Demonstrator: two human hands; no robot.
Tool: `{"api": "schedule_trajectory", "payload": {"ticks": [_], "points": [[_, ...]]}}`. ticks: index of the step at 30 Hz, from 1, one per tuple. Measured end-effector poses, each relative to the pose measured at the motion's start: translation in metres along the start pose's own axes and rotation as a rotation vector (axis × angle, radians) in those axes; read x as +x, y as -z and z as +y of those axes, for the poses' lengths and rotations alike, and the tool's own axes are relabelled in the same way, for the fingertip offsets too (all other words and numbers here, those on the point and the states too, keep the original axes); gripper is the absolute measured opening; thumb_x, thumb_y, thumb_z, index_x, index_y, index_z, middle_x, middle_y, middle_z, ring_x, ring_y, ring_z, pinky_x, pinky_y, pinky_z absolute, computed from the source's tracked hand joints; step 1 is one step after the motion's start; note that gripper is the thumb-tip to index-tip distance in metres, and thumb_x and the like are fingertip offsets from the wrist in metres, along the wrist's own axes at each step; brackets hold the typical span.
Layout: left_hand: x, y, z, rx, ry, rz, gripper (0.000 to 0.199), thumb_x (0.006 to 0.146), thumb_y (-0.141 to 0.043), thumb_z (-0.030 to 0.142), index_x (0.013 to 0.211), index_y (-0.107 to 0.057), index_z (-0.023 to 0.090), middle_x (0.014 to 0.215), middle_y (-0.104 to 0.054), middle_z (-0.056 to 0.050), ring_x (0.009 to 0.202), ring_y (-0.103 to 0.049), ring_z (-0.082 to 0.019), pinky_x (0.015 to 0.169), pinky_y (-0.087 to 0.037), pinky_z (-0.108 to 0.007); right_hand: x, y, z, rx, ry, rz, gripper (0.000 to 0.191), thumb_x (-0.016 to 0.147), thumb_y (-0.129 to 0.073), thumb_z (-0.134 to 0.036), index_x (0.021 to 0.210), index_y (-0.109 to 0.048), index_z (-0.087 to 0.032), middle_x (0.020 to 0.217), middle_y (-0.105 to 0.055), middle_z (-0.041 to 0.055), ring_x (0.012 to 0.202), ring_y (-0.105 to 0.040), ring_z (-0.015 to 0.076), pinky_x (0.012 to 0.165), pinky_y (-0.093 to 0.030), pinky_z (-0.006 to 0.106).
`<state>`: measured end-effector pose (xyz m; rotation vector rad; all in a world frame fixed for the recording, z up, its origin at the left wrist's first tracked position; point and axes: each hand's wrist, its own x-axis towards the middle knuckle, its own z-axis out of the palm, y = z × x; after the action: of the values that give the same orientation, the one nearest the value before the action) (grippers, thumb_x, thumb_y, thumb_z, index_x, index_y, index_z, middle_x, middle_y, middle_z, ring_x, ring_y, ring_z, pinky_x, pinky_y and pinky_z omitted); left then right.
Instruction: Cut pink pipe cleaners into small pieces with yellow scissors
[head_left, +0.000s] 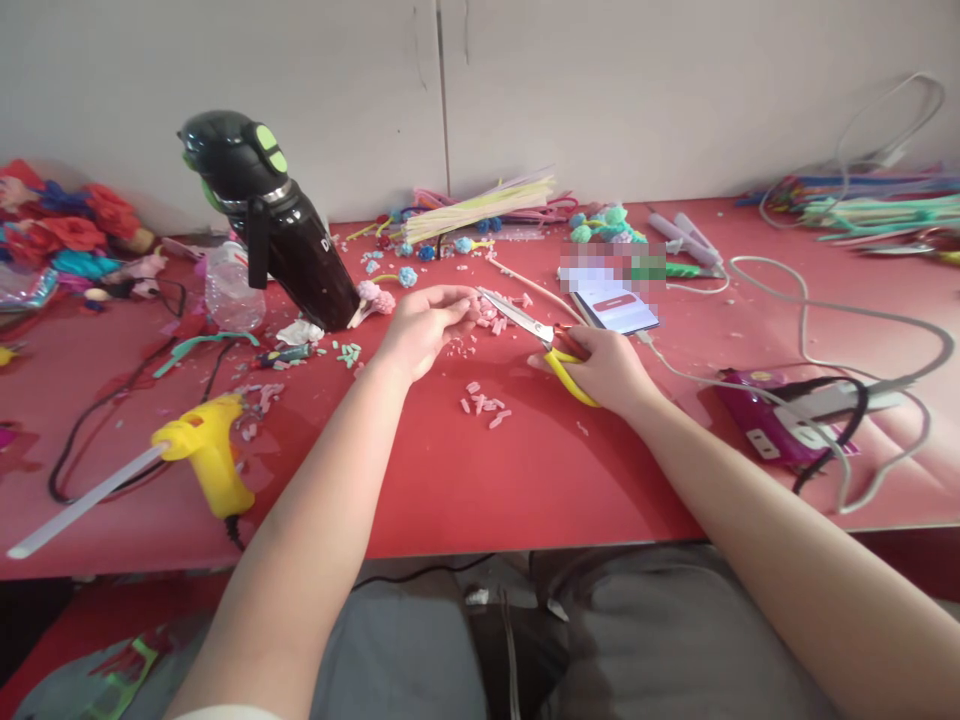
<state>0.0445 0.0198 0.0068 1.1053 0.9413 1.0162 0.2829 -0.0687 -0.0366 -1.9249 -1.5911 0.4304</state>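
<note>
My right hand [615,372] grips a pair of scissors [519,318] with yellow and orange handles, the blades pointing left toward my other hand. The fingertips of my left hand [420,332] are pinched together on a small pink piece, mostly hidden by the fingers. The scissor tips are close beside those fingertips. Behind and below them lies a pile of short pink cut pieces [495,322]. Nearer the table's front is a smaller group of pink pieces [486,402].
A black bottle [300,250] stands behind my left hand. A yellow glue gun [214,455] lies at left. Pipe cleaners [480,210] lie at the back. A phone [619,305], white cable [802,310] and purple power strip [757,420] are on the right.
</note>
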Motion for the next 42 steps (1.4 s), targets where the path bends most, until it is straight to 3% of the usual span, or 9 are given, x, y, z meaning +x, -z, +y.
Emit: {"api": "schedule_trajectory", "payload": {"ticks": [5, 9, 15, 19, 26, 31, 36, 40, 42], "points": [[0.004, 0.006, -0.004, 0.114, -0.042, 0.001, 0.011, 0.095, -0.075, 0.007, 0.088, -0.075, 0.016, 0.084, -0.078, -0.003, 0.077, -0.072, -0.012, 0.082, -0.061, -0.029, 0.000, -0.001, 0.000, -0.002, -0.012, 0.005, 0.070, 0.068, -0.074, -0.088, 0.068, -0.041, -0.026, 0.065, -0.038, -0.0030, 0.068, -0.034, 0.0155, 0.062, -0.028, 0.034], [0.013, 0.008, -0.011, 0.245, -0.093, 0.013, 0.013, 0.101, -0.070, 0.012, 0.089, -0.071, 0.017, 0.087, -0.077, -0.004, 0.077, -0.072, -0.015, 0.075, -0.058, -0.028, -0.001, 0.000, -0.002, -0.007, -0.018, 0.003, 0.071, 0.067, -0.073, -0.088, 0.067, -0.040, -0.026, 0.066, -0.037, -0.0030, 0.068, -0.033, 0.0154, 0.062, -0.028, 0.034], [0.022, 0.005, -0.014, 0.574, -0.359, 0.123, 0.014, 0.101, -0.070, 0.014, 0.088, -0.069, 0.021, 0.105, -0.079, -0.005, 0.107, -0.072, -0.018, 0.104, -0.055, -0.031, -0.001, 0.001, -0.003, -0.005, -0.008, 0.011, 0.072, 0.068, -0.075, -0.087, 0.066, -0.037, -0.026, 0.064, -0.036, -0.0031, 0.067, -0.031, 0.0151, 0.061, -0.026, 0.034], [0.024, 0.005, -0.014, 0.610, -0.435, 0.180, 0.015, 0.098, -0.073, 0.013, 0.085, -0.071, 0.021, 0.102, -0.080, -0.005, 0.104, -0.072, -0.019, 0.105, -0.054, -0.031, -0.001, 0.000, -0.002, -0.001, 0.002, 0.004, 0.071, 0.068, -0.075, -0.087, 0.066, -0.039, -0.026, 0.064, -0.035, -0.0032, 0.067, -0.032, 0.0155, 0.061, -0.026, 0.034], [0.037, 0.015, -0.025, 0.434, -0.421, 0.183, 0.014, 0.095, -0.071, 0.011, 0.084, -0.073, 0.021, 0.086, -0.077, -0.003, 0.084, -0.073, -0.017, 0.084, -0.059, -0.028, -0.001, 0.001, -0.004, -0.002, -0.027, 0.004, 0.073, 0.068, -0.076, -0.087, 0.067, -0.037, -0.025, 0.067, -0.037, -0.0026, 0.068, -0.031, 0.0151, 0.062, -0.026, 0.034], [0.041, 0.020, -0.029, 0.398, -0.335, 0.196, 0.010, 0.092, -0.077, 0.014, 0.084, -0.075, 0.019, 0.089, -0.078, -0.005, 0.089, -0.073, -0.018, 0.089, -0.060, -0.031, -0.001, 0.001, -0.004, -0.009, -0.018, 0.000, 0.073, 0.068, -0.075, -0.089, 0.066, -0.039, -0.025, 0.066, -0.037, -0.0026, 0.068, -0.032, 0.0153, 0.062, -0.027, 0.034], [0.033, 0.018, -0.019, 0.505, -0.320, 0.176, 0.012, 0.095, -0.077, 0.015, 0.083, -0.076, 0.019, 0.087, -0.079, -0.004, 0.086, -0.071, -0.017, 0.089, -0.057, -0.030, -0.001, 0.001, -0.002, -0.010, -0.018, -0.009, 0.070, 0.068, -0.074, -0.088, 0.068, -0.042, -0.025, 0.066, -0.037, -0.0028, 0.068, -0.033, 0.0155, 0.062, -0.028, 0.034], [0.017, 0.019, -0.006, 0.517, -0.332, 0.115, 0.016, 0.097, -0.077, 0.018, 0.081, -0.076, 0.018, 0.077, -0.076, -0.002, 0.069, -0.065, -0.014, 0.072, -0.053, -0.027, -0.002, 0.001, -0.002, -0.008, -0.021, -0.001, 0.072, 0.068, -0.073, -0.089, 0.068, -0.040, -0.025, 0.066, -0.037, -0.0033, 0.068, -0.032, 0.0149, 0.062, -0.027, 0.034], [0.009, 0.021, 0.001, 0.520, -0.336, 0.044, 0.022, 0.098, -0.080, 0.028, 0.079, -0.075, 0.018, 0.075, -0.075, -0.003, 0.066, -0.065, -0.015, 0.068, -0.052, -0.027, -0.003, 0.001, -0.002, -0.005, -0.016, -0.006, 0.072, 0.067, -0.075, -0.089, 0.069, -0.041, -0.025, 0.067, -0.037, -0.0034, 0.068, -0.032, 0.0148, 0.062, -0.027, 0.034]]}}
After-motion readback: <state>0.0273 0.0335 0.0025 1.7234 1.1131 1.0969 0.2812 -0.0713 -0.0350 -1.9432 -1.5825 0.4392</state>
